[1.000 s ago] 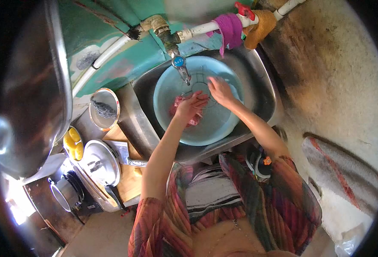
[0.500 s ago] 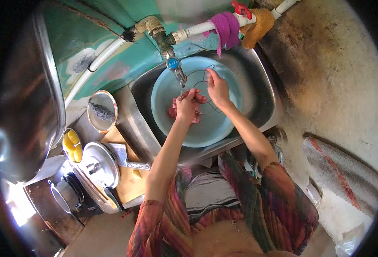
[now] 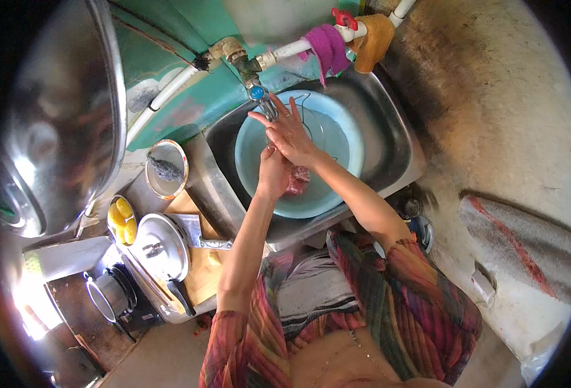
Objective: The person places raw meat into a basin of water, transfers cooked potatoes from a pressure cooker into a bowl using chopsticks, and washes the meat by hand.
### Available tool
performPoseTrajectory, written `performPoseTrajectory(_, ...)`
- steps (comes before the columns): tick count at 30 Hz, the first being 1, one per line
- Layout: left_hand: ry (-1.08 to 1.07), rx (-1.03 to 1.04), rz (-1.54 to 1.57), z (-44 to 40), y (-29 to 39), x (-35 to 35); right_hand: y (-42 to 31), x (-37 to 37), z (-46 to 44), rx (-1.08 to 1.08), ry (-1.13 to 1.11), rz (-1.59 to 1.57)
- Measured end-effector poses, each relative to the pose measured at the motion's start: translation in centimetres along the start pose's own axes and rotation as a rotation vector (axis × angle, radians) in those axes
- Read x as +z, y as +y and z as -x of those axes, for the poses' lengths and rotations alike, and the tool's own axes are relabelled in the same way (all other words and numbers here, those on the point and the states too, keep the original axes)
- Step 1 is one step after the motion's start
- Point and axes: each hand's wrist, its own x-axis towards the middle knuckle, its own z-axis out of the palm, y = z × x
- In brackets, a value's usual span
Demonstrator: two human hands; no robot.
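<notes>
A light-blue plastic basin (image 3: 353, 152) sits in the metal sink, with water and a piece of raw red meat (image 3: 298, 180) in it. A thin wire rack (image 3: 306, 103) is over the basin, partly covered by my hands. My left hand (image 3: 274, 171) is closed at the rack's near-left edge, beside the meat; its fingertips are partly hidden. Stretched across it, my right hand (image 3: 292, 138) has its fingers spread around the spout of the tap (image 3: 257, 94). Whether those fingers touch the tap's metal I cannot tell.
The sink (image 3: 398, 145) has a raised rim. To the left are a bowl with a scourer (image 3: 166, 169), a dish of yellow pieces (image 3: 122, 220), a pot lid (image 3: 161, 247) and a cleaver (image 3: 213, 244) on a cutting board. Cloths (image 3: 327, 48) hang on the pipe.
My right hand has let go of the rack's far edge and moved left to the tap, its fingers now spread. My left hand stays near the meat. The whole view has shifted slightly.
</notes>
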Motion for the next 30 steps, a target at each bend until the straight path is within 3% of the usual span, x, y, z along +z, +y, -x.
performPoseTrajectory(2, -0.054, 0.041, -0.012, 0.3, -0.2, -0.8, 0.3, -0.7, -0.8, -0.077, 0.091, 0.044)
performPoseTrajectory(4, -0.097, 0.086, -0.028, 1.1, 0.3, -1.3, 0.3, -1.9, -0.7, -0.053, 0.026, 0.139)
performPoseTrajectory(7, 0.075, 0.163, -0.197, 1.9, 1.4, -1.5, -0.7, -3.2, -1.5, -0.052, -0.05, 0.262)
performPoseTrajectory(9, 0.206, 0.213, -0.299, 2.2, 2.9, -2.2, -1.8, -5.2, -3.0, 0.267, -0.632, 0.37)
performPoseTrajectory(11, 0.22, 0.245, -0.428, 2.0, 3.5, -3.4, -0.8, -6.2, -2.4, 0.216, -0.695, 0.364)
performPoseTrajectory(13, 0.204, 0.256, -0.431, 2.3, 4.0, -4.2, 2.3, -7.0, -1.8, 0.376, -0.98, -0.592)
performPoseTrajectory(14, 0.176, 0.263, -0.44, 2.1, 4.4, -4.2, 2.8, -7.9, -1.3, 0.348, -0.943, -0.799)
performPoseTrajectory(15, 0.169, 0.273, -0.434, 1.9, 4.9, -3.9, 1.0, -9.0, -1.7, 0.343, -0.942, -0.787)
performPoseTrajectory(17, 0.277, 0.282, -0.496, 1.7, 5.4, -3.5, -3.1, -10.5, -0.9, 0.646, -0.741, -1.342)
performPoseTrajectory(18, 0.325, 0.305, -0.539, 1.1, 5.1, -3.7, -4.3, -10.4, -0.2, 0.66, -0.61, -1.41)
performPoseTrajectory(19, 0.324, 0.317, -0.532, 0.4, 4.6, -3.7, -4.5, -10.1, -0.3, 0.651, -0.617, -1.401)
performPoseTrajectory(21, 0.473, 0.488, -0.897, -0.5, 2.9, -3.9, -4.4, -8.7, 0.6, 0.682, -0.37, -1.246)
performPoseTrajectory(23, 0.348, 0.512, -0.857, -0.8, 2.2, -3.4, -4.8, -6.5, 1.8, 0.662, -0.29, -1.097)
performPoseTrajectory(25, 0.032, -0.18, 0.088, 0.7, 3.6, -0.9, -6.8, -4.4, 3.5, 0.281, -0.042, -0.355)
performPoseTrajectory(26, 0.031, -0.272, 0.166, 1.7, 5.0, 0.5, -8.2, -4.2, 4.2, 0.136, -0.092, -0.119)
performPoseTrajectory(27, 0.034, -0.272, 0.163, 1.1, 4.6, -0.6, -9.5, -4.5, 4.7, 0.136, -0.09, -0.123)
performPoseTrajectory(29, -0.187, -0.22, 0.24, 0.1, 4.2, -2.2, -11.8, -5.4, 5.4, 0.015, -0.116, 0.223)
performPoseTrajectory(30, -0.186, -0.206, 0.248, 0.4, 3.8, -2.2, -12.6, -5.7, 5.5, 0.055, -0.052, 0.145)
